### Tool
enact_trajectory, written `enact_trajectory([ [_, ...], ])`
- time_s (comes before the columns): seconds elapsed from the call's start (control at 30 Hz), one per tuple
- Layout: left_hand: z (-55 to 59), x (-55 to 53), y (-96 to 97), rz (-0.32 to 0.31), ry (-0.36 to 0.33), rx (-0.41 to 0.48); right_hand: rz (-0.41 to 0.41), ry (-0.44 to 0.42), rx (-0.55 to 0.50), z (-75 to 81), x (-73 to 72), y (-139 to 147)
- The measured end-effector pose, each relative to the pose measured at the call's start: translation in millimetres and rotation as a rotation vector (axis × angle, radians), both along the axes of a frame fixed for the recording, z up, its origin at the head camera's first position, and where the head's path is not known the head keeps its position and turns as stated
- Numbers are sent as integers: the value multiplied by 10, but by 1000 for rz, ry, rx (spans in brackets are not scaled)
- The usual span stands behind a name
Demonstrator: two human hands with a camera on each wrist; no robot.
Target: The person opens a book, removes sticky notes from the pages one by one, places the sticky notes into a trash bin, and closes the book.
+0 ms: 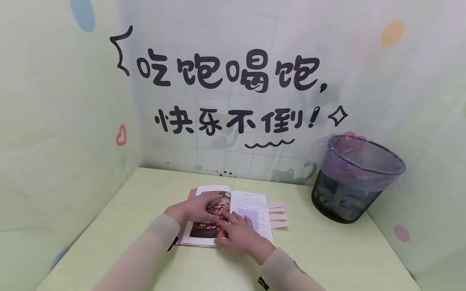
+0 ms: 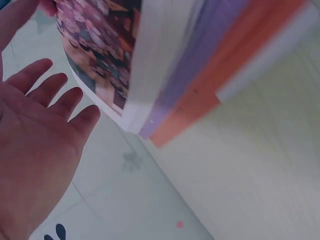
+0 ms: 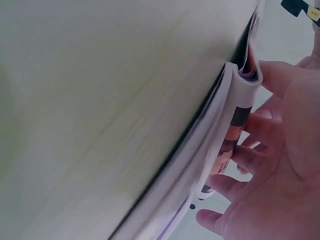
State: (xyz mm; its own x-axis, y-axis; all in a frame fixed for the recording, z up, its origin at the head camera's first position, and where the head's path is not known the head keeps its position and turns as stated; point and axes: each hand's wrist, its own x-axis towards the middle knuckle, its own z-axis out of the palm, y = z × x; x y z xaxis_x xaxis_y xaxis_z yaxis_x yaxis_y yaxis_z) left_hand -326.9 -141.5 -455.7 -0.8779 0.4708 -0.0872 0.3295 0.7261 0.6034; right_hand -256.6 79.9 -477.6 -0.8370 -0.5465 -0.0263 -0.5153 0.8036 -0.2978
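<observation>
The open book (image 1: 251, 199) is spread beneath both hands, its fold (image 1: 231, 195) directed forward. The picture page (image 1: 199, 231) is partly covered by the left hand (image 1: 194, 208); the fold is more closely approached by the right hand (image 1: 244, 234). Fingers are loosely extended on both; nothing is gripped.

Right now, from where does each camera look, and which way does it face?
Head: worn on the head, facing forward and down at the open book; left hand, right hand and both sleeves show.
Left wrist: on that wrist, facing the book's left side; the left hand shows, palm side.
Right wrist: on that wrist, facing the book's near edge; the right hand shows, palm side.
Both wrist views share the book and table.
</observation>
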Motion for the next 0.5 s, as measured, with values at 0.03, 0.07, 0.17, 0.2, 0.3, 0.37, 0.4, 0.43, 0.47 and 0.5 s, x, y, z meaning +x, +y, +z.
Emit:
enact_trajectory([
  [0.03, 3, 6, 44, -22, -5, -8, 0, 1, 5, -5, 1, 2],
  [0.07, 7, 13, 84, -37, -15, -18, 1, 2, 10, -9, 2, 5],
  [0.17, 25, 36, 178, -66, -42, -26, -1, 6, 22, -17, 6, 16],
  [0.2, 29, 45, 202, -66, -61, -25, 1, 10, 25, -17, 5, 16],
  [0.3, 25, 67, 264, -49, -113, -16, 3, 13, 23, -22, 7, 18],
  [0.37, 18, 71, 296, -33, -128, -19, 1, 12, 13, -16, 10, 21],
  [0.4, 18, 72, 309, -28, -130, -21, -3, 8, 2, -9, 12, 24],
  [0.43, 18, 70, 320, -28, -125, -25, -9, 3, -8, -4, 13, 29],
  [0.47, 20, 68, 331, -30, -122, -31, -14, 2, -17, 2, 12, 35],
  [0.5, 19, 65, 340, -40, -119, -35, -18, -2, -28, 9, 11, 44],
])
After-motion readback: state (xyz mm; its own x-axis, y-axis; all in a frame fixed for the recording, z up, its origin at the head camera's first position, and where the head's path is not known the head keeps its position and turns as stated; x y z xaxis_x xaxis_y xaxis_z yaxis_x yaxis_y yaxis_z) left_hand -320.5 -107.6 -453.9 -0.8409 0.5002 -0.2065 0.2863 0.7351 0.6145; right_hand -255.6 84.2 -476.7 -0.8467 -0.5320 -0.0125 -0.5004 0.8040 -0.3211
